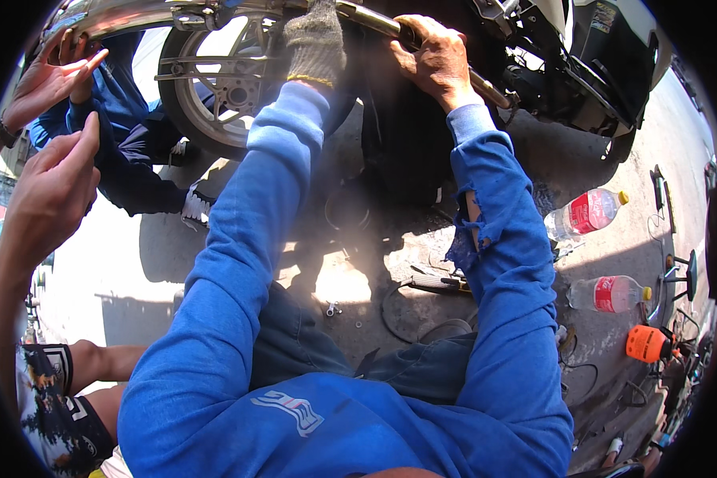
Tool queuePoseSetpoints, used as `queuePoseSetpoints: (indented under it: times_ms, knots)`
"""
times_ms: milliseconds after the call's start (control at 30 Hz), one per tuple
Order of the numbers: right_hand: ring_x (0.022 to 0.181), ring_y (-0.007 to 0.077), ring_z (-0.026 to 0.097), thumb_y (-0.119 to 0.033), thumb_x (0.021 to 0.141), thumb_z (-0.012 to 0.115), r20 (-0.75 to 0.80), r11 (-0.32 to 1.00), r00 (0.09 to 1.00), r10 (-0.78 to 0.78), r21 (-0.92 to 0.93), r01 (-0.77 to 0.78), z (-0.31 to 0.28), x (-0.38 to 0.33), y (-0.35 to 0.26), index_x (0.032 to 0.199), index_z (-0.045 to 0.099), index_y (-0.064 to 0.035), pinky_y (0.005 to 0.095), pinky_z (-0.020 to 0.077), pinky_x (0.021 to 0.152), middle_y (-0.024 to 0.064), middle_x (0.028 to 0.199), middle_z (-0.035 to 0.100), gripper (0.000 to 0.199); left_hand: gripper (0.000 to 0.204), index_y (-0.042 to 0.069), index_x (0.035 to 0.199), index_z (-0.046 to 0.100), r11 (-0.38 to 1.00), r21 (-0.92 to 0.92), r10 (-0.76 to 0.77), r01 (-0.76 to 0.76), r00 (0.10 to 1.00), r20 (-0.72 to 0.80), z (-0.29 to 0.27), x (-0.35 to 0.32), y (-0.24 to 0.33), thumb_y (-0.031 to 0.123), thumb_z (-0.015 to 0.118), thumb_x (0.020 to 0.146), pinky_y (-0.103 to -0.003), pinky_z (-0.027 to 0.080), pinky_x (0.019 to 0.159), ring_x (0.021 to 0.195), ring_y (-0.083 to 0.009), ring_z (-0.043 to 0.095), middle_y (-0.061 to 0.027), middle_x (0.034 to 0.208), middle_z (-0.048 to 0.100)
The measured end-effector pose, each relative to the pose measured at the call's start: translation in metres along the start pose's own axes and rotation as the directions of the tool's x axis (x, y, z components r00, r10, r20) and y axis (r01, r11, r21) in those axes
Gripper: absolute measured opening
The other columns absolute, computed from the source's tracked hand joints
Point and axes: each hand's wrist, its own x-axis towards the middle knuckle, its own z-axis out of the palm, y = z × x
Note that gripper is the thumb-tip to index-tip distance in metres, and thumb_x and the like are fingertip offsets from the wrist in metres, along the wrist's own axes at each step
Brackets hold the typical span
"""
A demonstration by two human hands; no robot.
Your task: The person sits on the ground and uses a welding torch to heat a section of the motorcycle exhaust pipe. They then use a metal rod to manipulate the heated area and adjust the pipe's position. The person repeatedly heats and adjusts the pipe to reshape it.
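My right hand (434,57) is bare and closed around a metal tube (488,86), which slants across the underside of the motorcycle (605,72). To its left, my left hand (315,40) wears a grey knit glove. It reaches up beside the tube's left end, close to the spoked wheel (237,95). The upper edge of the picture cuts off the gloved fingers, so their grip does not show. Blue sleeves cover both forearms, and the right sleeve is torn near the elbow.
At left, another person's hand (52,195) and an open palm (52,84) come close; someone in blue (119,119) crouches by the wheel. On the ground lie a wrench (332,308), a black-handled tool (438,283), two plastic bottles (588,213) and an orange container (648,343).
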Motion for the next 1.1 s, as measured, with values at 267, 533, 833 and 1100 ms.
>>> queuePoseSetpoints:
  times_ms: [267, 533, 833, 1100]
  knots:
    - [0.114, 0.0339, 0.068, -0.020, 0.077, 0.085, 0.179, 0.974, 0.971, 0.161, 0.132, -0.186, -0.035, 0.003, -0.013, 0.129, 0.063, -0.0044, 0.0422, 0.0540, 0.097, 0.0187, 0.118, 0.071, 0.059, 0.031, 0.000, 0.125, 0.066, 0.979, 0.113, 0.175, -0.171, 0.984, -0.022, 0.005, -0.011, -0.018, 0.004, 0.064, 0.093, -0.042, 0.057, 0.095, 0.112, -0.0368, 0.068, -0.0203, 0.124, 0.069]
    - [0.107, 0.0291, 0.073, -0.035, 0.081, 0.084, 0.112, 0.997, 0.992, 0.057, 0.035, -0.062, -0.037, -0.005, 0.016, 0.129, 0.068, -0.0139, 0.0404, 0.0570, 0.097, 0.0115, 0.118, 0.074, 0.054, 0.032, 0.001, 0.126, 0.066, 0.836, 0.293, 0.448, -0.465, 0.885, 0.126, -0.017, -0.008, -0.018, 0.004, 0.062, 0.094, -0.042, 0.057, 0.095, 0.112, -0.0366, 0.069, -0.0198, 0.124, 0.070]
    - [0.099, 0.0280, 0.075, -0.031, 0.084, 0.081, 0.097, 0.992, 0.995, 0.001, 0.122, -0.013, -0.023, 0.004, 0.004, 0.118, 0.074, -0.0112, 0.0375, 0.0585, 0.090, 0.0104, 0.114, 0.075, 0.040, 0.048, 0.004, 0.122, 0.074, 0.693, -0.487, -0.477, 0.532, 0.844, 0.245, 0.004, -0.017, 0.035, 0.045, 0.071, 0.096, -0.029, 0.052, 0.088, 0.100, -0.0149, 0.068, -0.0108, 0.109, 0.076]
    - [0.100, 0.0269, 0.074, -0.029, 0.086, 0.079, 0.090, 0.987, 0.996, 0.017, 0.159, -0.031, -0.022, 0.004, 0.001, 0.118, 0.073, -0.0117, 0.0374, 0.0565, 0.093, 0.0098, 0.114, 0.075, 0.037, 0.040, 0.006, 0.124, 0.073, 0.957, -0.243, -0.136, 0.159, 0.985, 0.109, 0.001, -0.027, 0.028, 0.037, 0.067, 0.100, -0.029, 0.053, 0.093, 0.106, -0.0150, 0.071, -0.0097, 0.114, 0.076]
